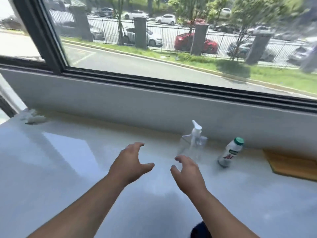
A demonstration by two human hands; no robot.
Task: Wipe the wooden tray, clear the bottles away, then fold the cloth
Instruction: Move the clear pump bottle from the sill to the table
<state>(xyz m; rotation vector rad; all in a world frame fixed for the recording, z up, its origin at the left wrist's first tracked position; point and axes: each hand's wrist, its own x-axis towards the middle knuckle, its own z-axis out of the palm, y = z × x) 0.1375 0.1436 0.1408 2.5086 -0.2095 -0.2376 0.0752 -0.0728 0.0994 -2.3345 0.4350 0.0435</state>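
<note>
On the counter [68, 169] by the wall — spray bottle [194, 141] left, capped bottle [229, 152] between, tray [291, 164] right.

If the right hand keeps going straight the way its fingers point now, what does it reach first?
Most likely the clear spray bottle. The right hand is open and empty, fingers aimed forward at the bottle's base, with only bare counter between. Depth is hard to judge, so it might pass just left.
</note>
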